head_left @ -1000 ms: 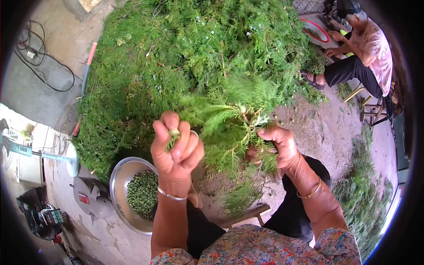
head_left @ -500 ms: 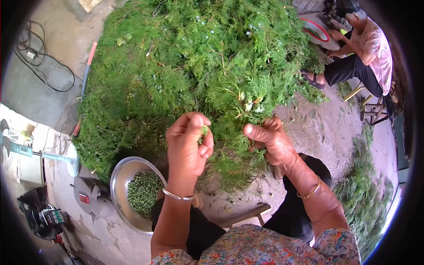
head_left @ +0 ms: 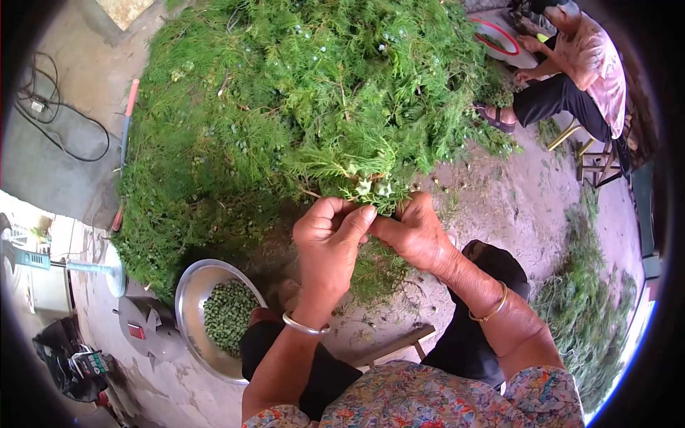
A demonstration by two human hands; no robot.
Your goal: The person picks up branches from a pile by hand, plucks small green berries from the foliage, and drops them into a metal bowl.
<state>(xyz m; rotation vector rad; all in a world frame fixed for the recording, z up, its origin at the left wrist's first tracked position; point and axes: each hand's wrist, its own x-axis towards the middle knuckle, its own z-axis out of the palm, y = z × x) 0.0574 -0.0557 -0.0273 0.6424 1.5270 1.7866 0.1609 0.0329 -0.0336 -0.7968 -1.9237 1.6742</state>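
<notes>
My right hand (head_left: 417, 235) is closed around the lower part of a green conifer sprig (head_left: 335, 162). Pale green cones (head_left: 374, 187) stand out on that sprig, just above my fingertips. Thumb to thumb with it, my left hand (head_left: 328, 239) pinches at the same sprig below the cones; what lies under its curled fingers is hidden. Below and left of my left wrist, a metal bowl (head_left: 187, 285) on the ground holds many small green cones (head_left: 230, 314).
A big heap of cut conifer branches (head_left: 285, 93) fills the ground ahead. At the upper right another person (head_left: 585, 64) sits on a stool beside a red-rimmed basket (head_left: 515, 44). More branches (head_left: 585, 271) lie at right. A long-handled tool (head_left: 127, 135) and a fan (head_left: 114, 269) stand left.
My left hand has moved right and come up against the sprig; the small green piece it held is no longer visible. My right hand has shifted left with the sprig.
</notes>
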